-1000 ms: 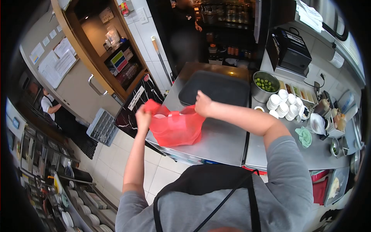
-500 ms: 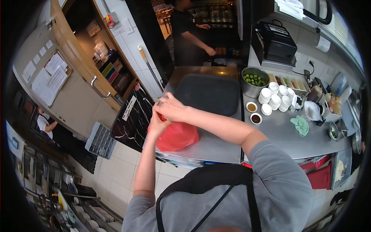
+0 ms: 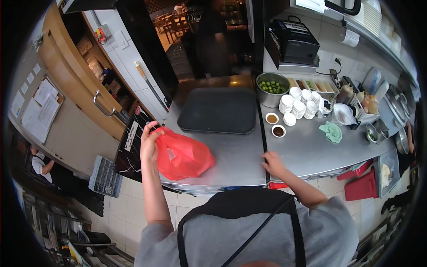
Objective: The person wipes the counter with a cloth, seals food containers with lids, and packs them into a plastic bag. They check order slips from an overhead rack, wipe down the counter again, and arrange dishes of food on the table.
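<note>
A red plastic bag [image 3: 189, 158] rests bulging on the steel counter near its front left corner. My left hand [image 3: 150, 140] grips the gathered top of the bag from its left side. Out to the right, my right hand [image 3: 273, 163] hovers by the counter's front edge, near the seam between the two worktops. Its fingers are loosely bent and apart, and nothing shows in them. Behind the bag lies a dark rectangular tray [image 3: 218, 110]. What the bag contains is hidden.
A metal pot of green limes [image 3: 262, 95], stacked white cups [image 3: 299, 109] and two sauce cups [image 3: 278, 131] stand at the right. Near them lies a green cloth [image 3: 331, 132]. A black printer [image 3: 296, 42] sits above. Two other people [image 3: 212, 40] [image 3: 42, 162] are nearby.
My right hand has let go of the bag's top and moved right to the counter's front edge. My left hand still holds the bag. The view has shifted right.
</note>
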`<action>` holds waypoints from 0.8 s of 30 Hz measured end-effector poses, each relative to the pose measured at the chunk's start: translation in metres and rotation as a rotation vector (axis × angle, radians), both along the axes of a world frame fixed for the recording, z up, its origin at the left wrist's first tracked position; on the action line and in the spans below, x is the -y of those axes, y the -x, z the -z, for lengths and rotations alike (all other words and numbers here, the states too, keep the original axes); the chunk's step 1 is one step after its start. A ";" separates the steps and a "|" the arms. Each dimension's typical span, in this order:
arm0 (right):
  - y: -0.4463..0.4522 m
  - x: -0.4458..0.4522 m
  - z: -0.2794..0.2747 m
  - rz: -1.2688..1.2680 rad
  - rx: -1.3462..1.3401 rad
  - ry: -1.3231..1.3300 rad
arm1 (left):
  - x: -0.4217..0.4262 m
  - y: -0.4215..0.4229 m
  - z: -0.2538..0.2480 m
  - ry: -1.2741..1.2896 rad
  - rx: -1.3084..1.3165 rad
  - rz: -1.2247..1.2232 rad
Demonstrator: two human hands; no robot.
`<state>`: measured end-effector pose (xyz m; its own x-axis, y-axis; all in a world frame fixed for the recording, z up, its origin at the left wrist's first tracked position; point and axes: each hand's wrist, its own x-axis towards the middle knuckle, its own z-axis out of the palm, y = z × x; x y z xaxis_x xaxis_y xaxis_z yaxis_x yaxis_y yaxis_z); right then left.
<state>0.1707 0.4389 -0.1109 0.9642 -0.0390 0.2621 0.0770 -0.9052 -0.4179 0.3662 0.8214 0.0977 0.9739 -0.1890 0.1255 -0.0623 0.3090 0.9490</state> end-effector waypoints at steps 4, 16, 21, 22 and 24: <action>0.059 0.025 0.026 0.348 0.137 0.117 | 0.023 -0.015 -0.023 -0.055 0.023 0.059; 0.056 0.018 0.023 0.482 0.188 0.154 | 0.113 -0.110 -0.077 -0.106 0.028 0.160; 0.057 0.016 0.024 0.495 0.177 0.162 | 0.169 -0.153 -0.040 -0.087 0.148 0.209; 0.057 0.017 0.025 0.491 0.168 0.165 | 0.181 -0.158 -0.033 -0.091 0.165 0.197; 0.057 0.018 0.027 0.489 0.173 0.172 | 0.202 -0.176 -0.016 -0.063 0.133 0.184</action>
<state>0.1140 0.4213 -0.1377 0.7867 -0.4141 0.4579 -0.3152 -0.9072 -0.2788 0.5426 0.6195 0.1132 0.8981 -0.3729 0.2330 -0.1363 0.2676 0.9538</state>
